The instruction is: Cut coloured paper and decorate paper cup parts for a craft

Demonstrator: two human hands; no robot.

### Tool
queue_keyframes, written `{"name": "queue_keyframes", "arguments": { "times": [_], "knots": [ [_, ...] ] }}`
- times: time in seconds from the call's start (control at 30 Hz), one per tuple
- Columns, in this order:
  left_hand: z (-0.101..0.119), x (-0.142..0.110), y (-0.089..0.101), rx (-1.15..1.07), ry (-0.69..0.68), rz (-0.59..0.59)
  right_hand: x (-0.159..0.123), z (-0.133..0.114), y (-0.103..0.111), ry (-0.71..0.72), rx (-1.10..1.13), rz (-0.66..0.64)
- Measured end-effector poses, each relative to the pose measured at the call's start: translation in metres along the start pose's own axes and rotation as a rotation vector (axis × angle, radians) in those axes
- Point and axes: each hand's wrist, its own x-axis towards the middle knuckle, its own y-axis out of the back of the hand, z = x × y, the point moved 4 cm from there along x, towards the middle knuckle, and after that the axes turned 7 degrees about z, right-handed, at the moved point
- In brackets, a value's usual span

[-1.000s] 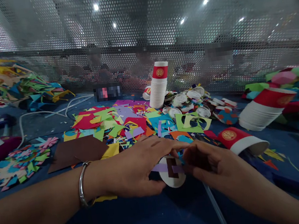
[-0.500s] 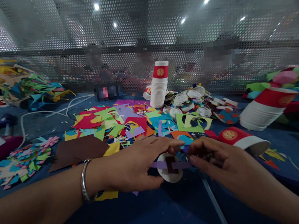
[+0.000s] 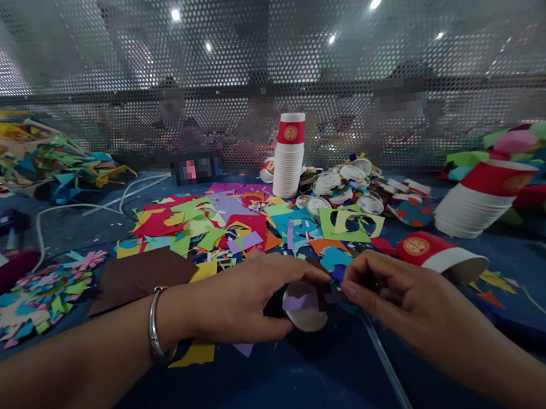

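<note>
My left hand (image 3: 258, 292) curves around a small white disc (image 3: 308, 319), apparently a paper-cup base, its thumb and fingers at the rim. Across the disc runs a light purple paper strip (image 3: 299, 303). A dark brown paper piece (image 3: 321, 297) lies over the strip near the disc's right edge, partly hidden by my left fingers. With thumb and fingertips pressed together, my right hand (image 3: 388, 290) pinches the purple strip's right end, just beyond the disc. A brown sheet (image 3: 142, 277) and yellow scraps (image 3: 195, 355) lie around my left wrist.
Coloured paper scraps (image 3: 245, 224) cover the middle. Behind them rise stacked paper cups (image 3: 288, 163) and a pile of discs (image 3: 335, 187). At right are a lying cup (image 3: 421, 252) and tilted cups (image 3: 476, 203). A clear stick (image 3: 390, 366) lies in front; a purple power strip (image 3: 10, 271) sits left.
The brown piece has shifted right, from the disc's middle to its right edge, baring more of the purple strip. My right fingers have closed on the strip's end.
</note>
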Motion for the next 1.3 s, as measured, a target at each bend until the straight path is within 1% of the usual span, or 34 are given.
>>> {"name": "queue_keyframes", "arguments": {
  "times": [0.07,0.13,0.23,0.3,0.37,0.47,0.6,0.73,0.83,0.9,1.0,1.1,1.17,1.3],
  "knots": [
    [0.002,0.0,0.0,0.014,-0.018,-0.008,0.0,-0.002,0.0,0.005,-0.006,-0.004],
    [0.004,-0.001,-0.001,0.04,-0.003,-0.01,0.0,-0.004,-0.001,0.01,-0.01,-0.013],
    [0.004,-0.001,-0.001,0.054,0.064,-0.017,0.0,-0.005,-0.003,-0.002,0.003,-0.039],
    [0.002,0.0,-0.002,0.038,0.107,0.008,0.0,-0.006,-0.004,-0.012,0.025,-0.058],
    [-0.001,0.004,-0.003,-0.002,0.127,0.07,0.0,-0.007,-0.005,-0.011,0.045,-0.067],
    [-0.006,0.011,-0.007,-0.078,0.123,0.153,-0.001,-0.008,-0.005,0.009,0.058,-0.054],
    [-0.012,0.015,-0.01,-0.179,0.19,0.167,-0.002,-0.008,-0.003,0.021,0.092,-0.042],
    [-0.012,0.014,-0.004,-0.267,0.25,0.187,-0.003,-0.007,-0.002,0.026,0.126,-0.023],
    [-0.013,0.012,0.002,-0.309,0.296,0.176,-0.003,-0.007,-0.001,0.03,0.12,-0.006],
    [-0.016,0.011,0.002,-0.315,0.332,0.137,-0.002,-0.007,0.0,0.029,0.111,0.011],
    [-0.019,0.009,-0.003,-0.325,0.399,0.044,-0.001,-0.005,0.002,0.027,0.117,0.041],
    [-0.018,0.007,-0.008,-0.363,0.454,0.009,0.0,-0.003,0.005,0.021,0.143,0.078],
    [-0.015,0.007,-0.008,-0.334,0.453,0.017,-0.001,-0.002,0.007,0.016,0.149,0.105],
    [-0.009,0.008,-0.009,-0.19,0.418,0.01,-0.002,-0.001,0.01,0.015,0.136,0.144]
  ]
}}
